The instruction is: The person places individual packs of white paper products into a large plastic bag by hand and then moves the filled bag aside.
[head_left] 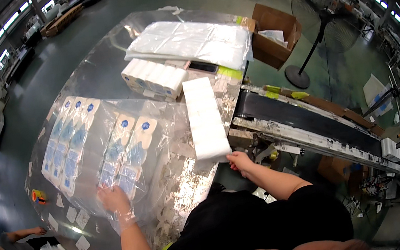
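A large clear plastic bag [163, 125] lies on the table with several tissue packs [67, 143] in upright rows inside, white with blue print. My left hand [114, 199] is at the near end of one tissue pack [127, 173], fingers curled against it, with clear film over my wrist. To the right, a long white tissue pack [206, 119] lies across the table's right side. My right hand [239, 162] pinches its near right corner. Beyond the bag stands another row of tissue packs [155, 77].
Folded plastic bags [188, 42] lie at the table's far side, near a dark phone [203, 66]. An orange tape roll [39, 196] sits at the left edge. On the right are a conveyor belt [307, 122], an open carton [272, 56] and a fan [325, 18]. Another person's arm [26, 233] shows lower left.
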The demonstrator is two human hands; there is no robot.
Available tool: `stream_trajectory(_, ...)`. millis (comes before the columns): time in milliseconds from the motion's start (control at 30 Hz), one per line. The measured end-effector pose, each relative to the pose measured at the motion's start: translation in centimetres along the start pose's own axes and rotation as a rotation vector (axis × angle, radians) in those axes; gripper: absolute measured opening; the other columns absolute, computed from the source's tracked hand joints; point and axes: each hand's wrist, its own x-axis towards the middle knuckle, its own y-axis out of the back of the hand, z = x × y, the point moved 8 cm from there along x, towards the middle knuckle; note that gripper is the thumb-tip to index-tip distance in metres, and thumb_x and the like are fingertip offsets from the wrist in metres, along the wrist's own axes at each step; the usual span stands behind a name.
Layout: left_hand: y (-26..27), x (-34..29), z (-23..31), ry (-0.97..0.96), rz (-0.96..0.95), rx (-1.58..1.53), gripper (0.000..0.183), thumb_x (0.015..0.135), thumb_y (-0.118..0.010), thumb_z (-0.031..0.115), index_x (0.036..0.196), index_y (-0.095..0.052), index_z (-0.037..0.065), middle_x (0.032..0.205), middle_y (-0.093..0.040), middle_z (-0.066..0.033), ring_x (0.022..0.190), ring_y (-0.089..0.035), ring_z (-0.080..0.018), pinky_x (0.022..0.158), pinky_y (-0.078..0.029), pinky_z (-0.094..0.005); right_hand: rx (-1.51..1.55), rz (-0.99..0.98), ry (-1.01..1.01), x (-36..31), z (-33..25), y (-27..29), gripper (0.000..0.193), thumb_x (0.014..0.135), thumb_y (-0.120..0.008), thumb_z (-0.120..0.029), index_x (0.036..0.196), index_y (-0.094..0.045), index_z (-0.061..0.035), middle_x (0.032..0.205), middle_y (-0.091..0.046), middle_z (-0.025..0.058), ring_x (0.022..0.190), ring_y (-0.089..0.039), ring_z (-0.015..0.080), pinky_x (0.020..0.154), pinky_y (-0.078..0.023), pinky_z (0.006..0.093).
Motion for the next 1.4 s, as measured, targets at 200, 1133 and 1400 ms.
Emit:
stream_trajectory(200, 0.4, -0.6, -0.4, 0.006, 0.057, 0.025, 0.046, 0.081, -0.046, 0.027, 0.12, -0.051, 0.003, 0.129, -0.045, -0.0159, 0.119, -0.041, -0.0308, 0.092, -0.038, -0.0441, -0.271, -0.174, 0.134, -2.2, -0.2, -0.4, 0.018, 0.081, -0.061, -0.017, 0.069, -0.056, -0.0044, 0.056, -0.051, 0.0018, 0.049, -0.045, 0.0097, 0.046, -0.036, 0.0248)
stream_trajectory(1133, 22.3, -14.0, 2.7, -0.59, 0.699, -0.349, 0.067, 0.069, -0.064, 0.004, 0.129, -0.034, 0.007, 0.129, -0.034, -0.0245, 0.118, -0.036, -0.0416, 0.094, -0.031, -0.0531, 0.482, -0.844, -0.514, -6.0, -7.9, -0.7, 0.053, 0.079, -0.055, -0.026, 0.124, -0.045, 0.0005, 0.117, -0.054, 0.0182, 0.104, -0.055, 0.0348, 0.093, -0.041, 0.0457)
stream_trajectory(1400, 21.3, -3.7, 1.4, -0.161, 0.211, -0.484, 0.013, 0.078, -0.062, 0.013, 0.089, -0.062, 0.004, 0.08, -0.058, -0.0079, 0.072, -0.057, -0.0221, 0.061, -0.043, -0.0327, 0.109, -1.021, -0.729, -6.0, -5.8, -6.1, 0.051, 0.083, -0.052, -0.027, 0.125, -0.043, -0.0012, 0.116, -0.053, 0.0175, 0.102, -0.055, 0.0325, 0.088, -0.044, 0.0442)
